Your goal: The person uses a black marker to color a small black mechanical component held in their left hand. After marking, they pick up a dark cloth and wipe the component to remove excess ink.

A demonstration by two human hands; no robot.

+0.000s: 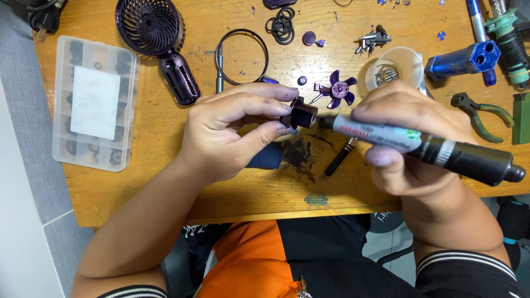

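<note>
marker (419,144) tip at small motor (303,115)

A clear plastic compartment box (95,104) is laid at the left end of the wooden table (165,187). A purple fan housing (156,41) is seen beside it on the right. A purple fan blade (337,90), black rubber rings (282,25), green-handled pliers (481,113) and a blue block (462,59) are spread farther right on the table.

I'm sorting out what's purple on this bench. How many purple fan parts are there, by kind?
Fan housing with handle: 1
Fan blade: 1
Small cylinder part held in the left hand: 1
Small round cap: 1
Total: 4
</note>
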